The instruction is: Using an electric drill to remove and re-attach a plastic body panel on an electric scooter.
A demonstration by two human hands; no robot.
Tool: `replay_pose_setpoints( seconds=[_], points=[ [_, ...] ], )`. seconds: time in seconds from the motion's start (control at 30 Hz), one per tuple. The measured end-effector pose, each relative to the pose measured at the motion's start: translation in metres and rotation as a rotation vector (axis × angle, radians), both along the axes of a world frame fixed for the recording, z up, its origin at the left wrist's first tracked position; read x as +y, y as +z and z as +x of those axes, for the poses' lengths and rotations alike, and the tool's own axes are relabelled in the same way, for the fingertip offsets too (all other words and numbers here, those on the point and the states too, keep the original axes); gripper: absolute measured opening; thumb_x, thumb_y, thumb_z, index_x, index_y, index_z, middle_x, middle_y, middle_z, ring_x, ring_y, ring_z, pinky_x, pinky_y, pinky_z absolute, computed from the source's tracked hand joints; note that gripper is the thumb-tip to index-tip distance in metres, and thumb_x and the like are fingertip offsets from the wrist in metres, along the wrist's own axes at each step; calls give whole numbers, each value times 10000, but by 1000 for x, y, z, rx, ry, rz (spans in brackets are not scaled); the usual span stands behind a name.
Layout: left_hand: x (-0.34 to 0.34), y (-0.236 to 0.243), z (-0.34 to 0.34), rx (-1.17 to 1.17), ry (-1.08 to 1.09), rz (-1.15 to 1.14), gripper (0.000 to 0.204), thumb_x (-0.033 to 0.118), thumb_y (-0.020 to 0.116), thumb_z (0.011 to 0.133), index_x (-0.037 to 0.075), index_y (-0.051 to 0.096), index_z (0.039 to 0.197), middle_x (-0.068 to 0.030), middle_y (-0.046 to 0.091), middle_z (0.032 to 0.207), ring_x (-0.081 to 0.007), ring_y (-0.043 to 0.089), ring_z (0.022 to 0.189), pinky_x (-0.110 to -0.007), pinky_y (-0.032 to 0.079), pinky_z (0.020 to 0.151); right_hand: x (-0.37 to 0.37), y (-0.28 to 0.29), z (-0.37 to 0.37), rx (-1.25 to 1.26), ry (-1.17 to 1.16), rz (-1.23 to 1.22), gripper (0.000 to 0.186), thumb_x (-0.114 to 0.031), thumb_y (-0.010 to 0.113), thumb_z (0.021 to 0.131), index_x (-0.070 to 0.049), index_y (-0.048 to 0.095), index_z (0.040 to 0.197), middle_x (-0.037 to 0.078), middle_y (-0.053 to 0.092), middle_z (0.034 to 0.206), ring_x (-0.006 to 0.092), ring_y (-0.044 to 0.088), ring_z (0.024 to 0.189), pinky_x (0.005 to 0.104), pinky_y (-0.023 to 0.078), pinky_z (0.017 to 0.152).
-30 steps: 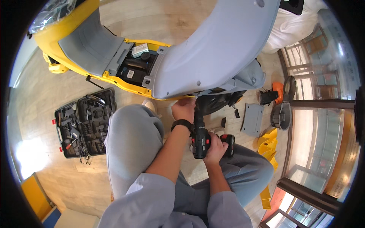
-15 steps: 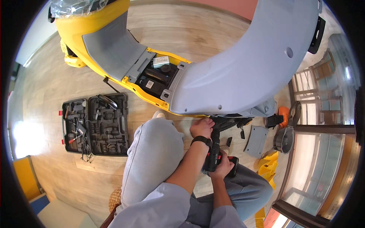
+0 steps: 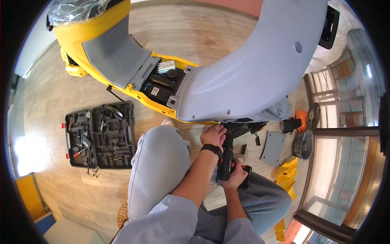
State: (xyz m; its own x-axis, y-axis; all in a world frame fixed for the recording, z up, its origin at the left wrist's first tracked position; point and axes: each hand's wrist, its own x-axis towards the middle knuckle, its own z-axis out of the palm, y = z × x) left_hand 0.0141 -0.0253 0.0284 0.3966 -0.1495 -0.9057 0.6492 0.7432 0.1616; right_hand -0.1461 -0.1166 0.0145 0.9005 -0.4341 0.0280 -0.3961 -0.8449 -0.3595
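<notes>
in the head view, grips the handle of a black, pistol-shaped cordless drill (image 3: 225,166) with the right hand (image 3: 235,176), clamping the fingers round it. points its front end away from the right fingers, beside the left ones. holds the left hand (image 3: 213,136) at the near edge of a yellow-and-grey moulded plastic scooter body (image 3: 239,77); cannot tell whether its fingers close on anything. right of those, shows a flat grey panel (image 3: 273,148); well left, an open black tool case (image 3: 130,142).

Single head-worn fisheye view, upright, looking down from close above
</notes>
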Motion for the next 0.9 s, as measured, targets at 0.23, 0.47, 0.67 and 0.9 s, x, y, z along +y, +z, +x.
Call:
replay_pose_setpoints(
  seconds=[0.23,0.47,0.67,0.9],
  points=[
    [5,-14,-5,-35,91,-86,219,202,484,957,52,578,1086,-65,651,1098,-191,643,983,-308,510,854,3,-2,-2,1,-163,244,538,-276,765,633,-108,597,1116,70,678,908,233,633,838,324,332,781],
    [22,-6,-11,-119,-93,135,187,189,554,908,39,571,1017,-102,658,952,-224,664,842,-328,541,742,19,4,4,-147,-381,391,471,-210,731,696,-52,584,1114,155,672,824,348,659,807,383,468,717],
    [41,19,-5,-1205,-881,1707,289,135,676,733,70,648,1013,-105,671,967,-287,638,851,-405,497,757,23,-6,9,-255,-529,504,401,-183,695,752,-60,580,1116,171,671,841,365,662,828,371,492,716],
    [50,4,-9,-1459,-953,1887,437,119,685,741,16,574,1151,-196,594,1136,-389,563,1020,-459,468,844,38,17,29,-513,-587,695,352,-200,724,734,-107,607,1052,130,675,836,347,662,804,389,491,698]
  ],
)
